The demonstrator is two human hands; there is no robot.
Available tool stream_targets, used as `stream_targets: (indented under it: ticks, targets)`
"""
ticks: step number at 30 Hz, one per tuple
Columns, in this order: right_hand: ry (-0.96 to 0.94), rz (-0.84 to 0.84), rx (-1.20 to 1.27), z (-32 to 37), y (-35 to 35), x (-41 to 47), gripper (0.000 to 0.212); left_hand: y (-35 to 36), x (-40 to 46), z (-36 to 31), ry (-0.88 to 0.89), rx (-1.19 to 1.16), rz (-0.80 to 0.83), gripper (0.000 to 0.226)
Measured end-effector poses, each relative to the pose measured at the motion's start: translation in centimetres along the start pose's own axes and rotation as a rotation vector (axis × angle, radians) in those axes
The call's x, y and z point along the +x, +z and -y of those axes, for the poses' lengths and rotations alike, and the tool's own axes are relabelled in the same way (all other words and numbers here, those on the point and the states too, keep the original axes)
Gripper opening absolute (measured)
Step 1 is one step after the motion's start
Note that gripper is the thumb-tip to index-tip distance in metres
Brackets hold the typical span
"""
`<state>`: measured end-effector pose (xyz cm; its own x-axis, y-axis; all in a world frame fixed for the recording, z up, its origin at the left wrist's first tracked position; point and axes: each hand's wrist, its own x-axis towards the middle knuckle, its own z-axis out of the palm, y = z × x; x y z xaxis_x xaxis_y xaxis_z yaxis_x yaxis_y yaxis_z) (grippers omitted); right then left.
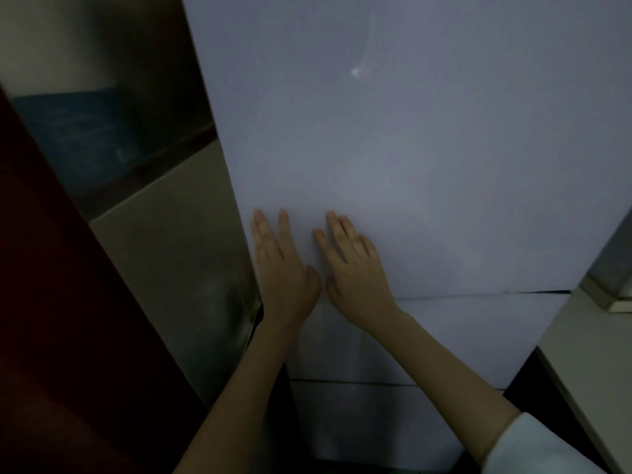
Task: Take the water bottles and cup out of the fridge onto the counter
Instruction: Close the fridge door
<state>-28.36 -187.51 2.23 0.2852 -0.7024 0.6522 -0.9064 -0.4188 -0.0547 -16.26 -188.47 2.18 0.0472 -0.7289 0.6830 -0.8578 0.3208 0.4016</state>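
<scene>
A tall pale grey fridge (410, 148) fills the view, and its upper door is closed. My left hand (282, 265) lies flat on the lower left part of that door, fingers spread and pointing up. My right hand (352, 265) lies flat beside it, also holding nothing. Below the hands a seam (478, 295) separates the upper door from a lower door. No bottles or cup are visible; the inside of the fridge is hidden.
A pale counter (591, 354) runs along the right edge beside the fridge. On the left stand a dark red panel (51, 319), a beige wall (164, 251) and a blue object (78, 138) in a dim recess.
</scene>
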Motion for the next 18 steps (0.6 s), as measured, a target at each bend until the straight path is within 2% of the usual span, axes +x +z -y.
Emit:
stream_targets:
  ticks: [5, 14, 18]
  targets:
    - [0.062, 0.085, -0.085, -0.8, 1.4, 1.9, 0.08, 1.2, 2.3, 0.9, 0.028, 0.014, 0.152, 0.096]
    - [0.089, 0.095, -0.104, -1.2, 2.9, 1.6, 0.096, 3.4, 2.6, 2.0, -0.001, -0.047, 0.155, 0.116]
    - [0.108, 0.184, -0.082, -1.2, 2.4, 1.7, 0.099, 3.0, 2.5, 1.7, -0.024, -0.045, 0.189, 0.117]
